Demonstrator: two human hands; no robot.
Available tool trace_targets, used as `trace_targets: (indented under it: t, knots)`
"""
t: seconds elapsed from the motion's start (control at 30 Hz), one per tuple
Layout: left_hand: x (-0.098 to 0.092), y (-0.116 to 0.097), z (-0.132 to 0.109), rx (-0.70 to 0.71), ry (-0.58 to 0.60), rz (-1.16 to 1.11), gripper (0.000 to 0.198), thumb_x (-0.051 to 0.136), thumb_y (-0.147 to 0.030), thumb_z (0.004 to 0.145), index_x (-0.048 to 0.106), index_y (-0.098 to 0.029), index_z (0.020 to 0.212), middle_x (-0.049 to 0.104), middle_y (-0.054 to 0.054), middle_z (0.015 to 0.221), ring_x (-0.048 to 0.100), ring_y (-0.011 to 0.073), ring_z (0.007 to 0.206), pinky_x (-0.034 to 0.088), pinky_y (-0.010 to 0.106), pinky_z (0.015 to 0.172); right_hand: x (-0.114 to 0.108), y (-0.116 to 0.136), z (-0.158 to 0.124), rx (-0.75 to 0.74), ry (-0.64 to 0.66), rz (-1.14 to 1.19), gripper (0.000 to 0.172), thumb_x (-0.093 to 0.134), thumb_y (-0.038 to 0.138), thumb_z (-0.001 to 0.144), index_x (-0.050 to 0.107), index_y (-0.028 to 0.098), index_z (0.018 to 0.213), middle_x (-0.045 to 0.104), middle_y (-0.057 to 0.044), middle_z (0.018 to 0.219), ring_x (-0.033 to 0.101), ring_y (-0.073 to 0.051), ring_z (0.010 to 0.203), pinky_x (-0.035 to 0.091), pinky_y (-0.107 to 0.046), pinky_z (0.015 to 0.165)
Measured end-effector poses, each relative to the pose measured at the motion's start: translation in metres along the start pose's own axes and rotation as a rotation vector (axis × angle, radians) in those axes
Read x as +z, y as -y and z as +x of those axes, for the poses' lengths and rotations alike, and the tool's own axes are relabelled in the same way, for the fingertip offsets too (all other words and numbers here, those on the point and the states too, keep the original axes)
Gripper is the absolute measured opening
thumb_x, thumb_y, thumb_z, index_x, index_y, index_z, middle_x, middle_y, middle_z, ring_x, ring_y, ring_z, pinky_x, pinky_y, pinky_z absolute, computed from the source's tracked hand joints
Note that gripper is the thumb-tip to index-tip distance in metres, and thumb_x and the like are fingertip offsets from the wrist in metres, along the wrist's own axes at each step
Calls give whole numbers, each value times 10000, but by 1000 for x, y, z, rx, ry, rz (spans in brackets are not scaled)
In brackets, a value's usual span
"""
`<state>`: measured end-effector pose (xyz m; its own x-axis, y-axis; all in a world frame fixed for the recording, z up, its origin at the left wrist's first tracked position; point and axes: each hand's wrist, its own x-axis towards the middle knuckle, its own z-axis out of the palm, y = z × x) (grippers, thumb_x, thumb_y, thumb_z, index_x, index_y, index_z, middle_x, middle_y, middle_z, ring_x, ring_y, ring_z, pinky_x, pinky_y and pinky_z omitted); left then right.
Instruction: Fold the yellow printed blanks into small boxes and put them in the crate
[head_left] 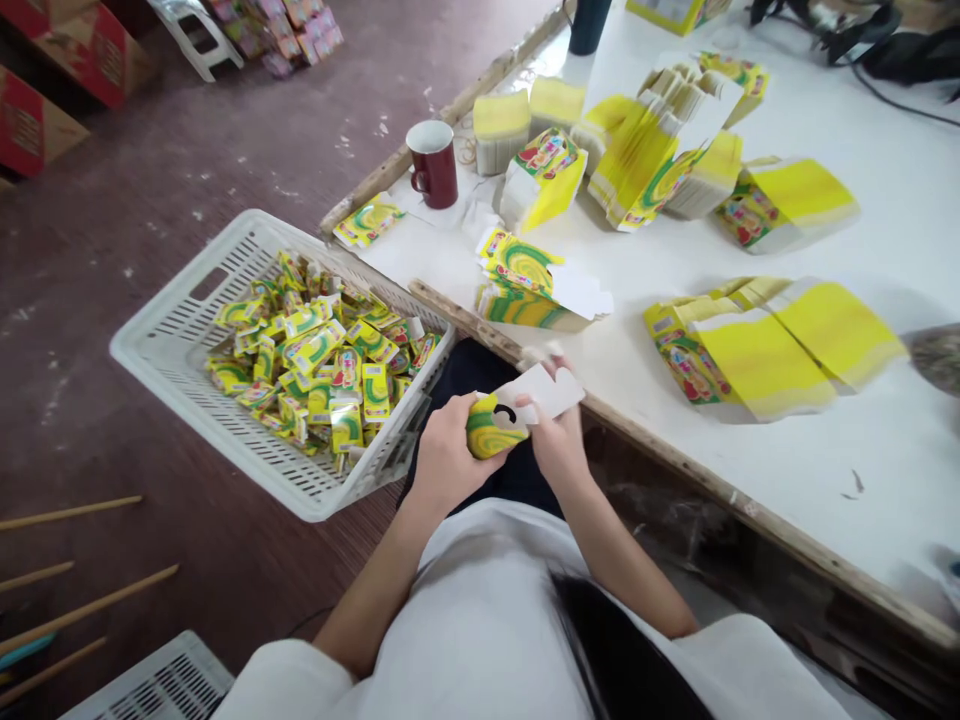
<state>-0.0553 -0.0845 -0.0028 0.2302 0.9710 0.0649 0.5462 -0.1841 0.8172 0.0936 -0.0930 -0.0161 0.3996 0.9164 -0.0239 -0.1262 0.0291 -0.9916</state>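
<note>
Over my lap, at the table's edge, both hands work on a small yellow and green carton with its white inside flap standing out to the right. My left hand is wrapped round the printed body of the carton. My right hand pinches the white flap end, its fingertips slightly blurred. A pile of flat yellow and green cartons lies on the table just beyond my hands. To the left, a white plastic basket holds many small filled-out cartons.
On the white table stand several stacks of flat cartons, a dark red mug and a dark cup. Wooden sticks and another white basket are at lower left. Red and brown boxes stand at upper left.
</note>
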Motion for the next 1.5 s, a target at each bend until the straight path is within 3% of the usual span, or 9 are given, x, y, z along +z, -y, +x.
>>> trace_targets:
  t: [0.13, 0.3, 0.6, 0.8, 0.97, 1.07, 1.17, 1.37, 1.5]
  knots:
    - [-2, 6, 3, 85, 36, -2, 722, 906, -306, 613, 610, -268, 1270, 704, 99, 1139, 657, 344, 1041, 470, 489, 1018, 0, 1, 6, 339, 397, 203, 561, 747, 543, 790, 629, 222, 1236, 720, -107, 1210, 695, -293, 1104, 569, -451, 979]
    - [-5, 3, 11, 174, 206, -19, 665, 908, -278, 605, 632, -271, 1210, 708, 79, 1155, 646, 350, 1137, 337, 555, 1187, -9, 0, 14, 309, 367, 71, 510, 749, 566, 799, 690, 233, 1180, 747, -79, 1166, 690, -272, 1114, 549, -446, 1004]
    - [5, 1, 3, 30, 138, -150, 655, 832, -233, 673, 541, -265, 1258, 658, 99, 1263, 673, 308, 1129, 524, 416, 959, -8, -12, 11, 398, 362, 155, 697, 696, 766, 748, 735, 218, 1177, 770, -87, 1094, 722, -285, 1019, 567, -456, 960]
    - [3, 3, 3, -57, 146, -243, 664, 816, -158, 605, 535, -261, 1199, 662, 47, 1049, 677, 248, 888, 531, 366, 804, -6, -6, -4, 53, 474, -44, 734, 619, 670, 877, 529, 262, 1481, 611, -118, 1466, 607, -325, 1307, 488, -503, 1114]
    - [11, 9, 1, -46, -39, -225, 773, 784, -65, 541, 546, -225, 1258, 585, 127, 1274, 601, 340, 1181, 445, 514, 1064, -13, -3, -7, -223, 404, -328, 528, 484, 282, 1002, 473, 314, 1530, 552, -73, 1531, 504, -248, 1433, 388, -473, 1220]
    - [5, 12, 3, -40, -38, -129, 638, 798, -104, 577, 625, -236, 1177, 648, 101, 1177, 614, 349, 1163, 436, 531, 1072, -19, -6, -1, -288, 374, -400, 587, 512, 289, 995, 403, 301, 1572, 427, -99, 1623, 379, -272, 1519, 364, -492, 1227]
    - [-11, 13, 7, -28, 18, -115, 568, 864, -214, 599, 679, -252, 1135, 708, 86, 1100, 664, 327, 1057, 497, 475, 990, -27, -6, 7, -346, 583, -481, 537, 589, 311, 968, 514, 280, 1498, 315, -137, 1675, 326, -301, 1543, 412, -480, 1183]
    - [-33, 10, 17, 36, 124, -89, 588, 908, -289, 567, 735, -265, 1128, 769, 76, 1091, 703, 330, 999, 516, 464, 954, -47, 11, 28, -355, 814, -464, 217, 668, 298, 933, 704, 261, 1144, 503, -146, 1522, 563, -279, 1363, 491, -468, 1094]
    - [-27, 7, 19, 78, 96, -24, 592, 890, -313, 606, 720, -243, 1168, 770, 91, 1111, 712, 325, 999, 528, 455, 942, -41, 12, 30, -285, 742, -391, 385, 671, 406, 922, 559, 224, 1243, 527, -181, 1429, 514, -294, 1375, 469, -498, 1113]
